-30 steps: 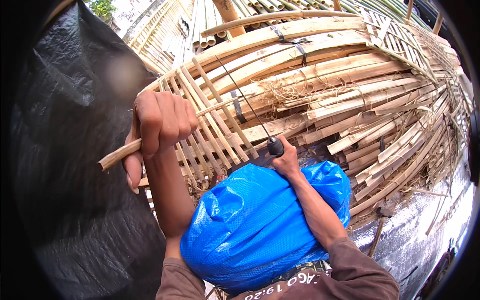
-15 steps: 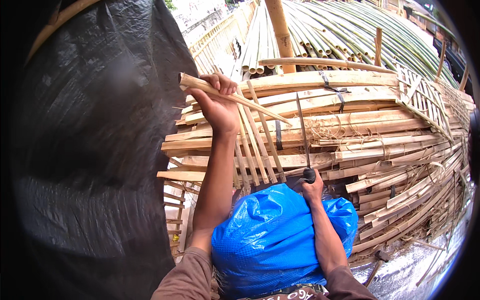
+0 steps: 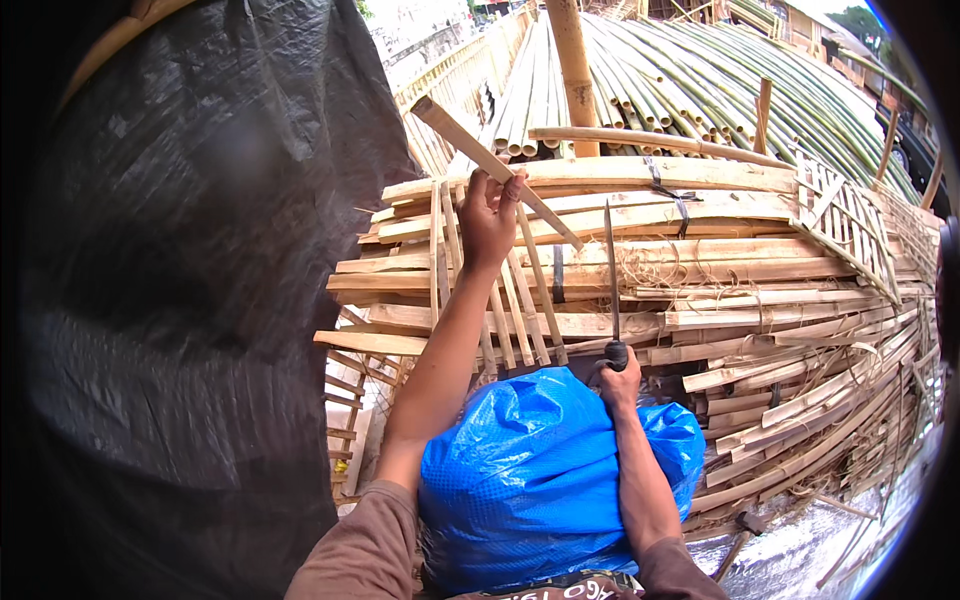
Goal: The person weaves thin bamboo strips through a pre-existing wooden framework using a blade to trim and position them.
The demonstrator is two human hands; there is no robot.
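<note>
My left hand [image 3: 493, 210] is raised and closed around a flat bamboo strip [image 3: 460, 136], which slants from upper left down to the right. The strip's lower end stops a little short of a long-bladed knife [image 3: 613, 270]. My right hand [image 3: 621, 380] grips the knife by its dark handle, blade pointing up and away from me. A blue plastic sheet [image 3: 530, 480] covers my lap, and my right forearm lies across it. Several narrow bamboo slats [image 3: 527, 310] lean beyond the sheet, below my left hand.
Stacked split bamboo [image 3: 740, 262] spreads ahead and right, partly tied with black bands. Behind it lie long green bamboo poles [image 3: 680, 80] and an upright bamboo post [image 3: 573, 75]. A black tarp [image 3: 200, 300] hangs at left. A hammer [image 3: 745, 525] lies at lower right.
My left hand has moved right and turned the strip, so its broad face shows and its upper end stands higher. My right hand keeps the knife upright, nearly in place.
</note>
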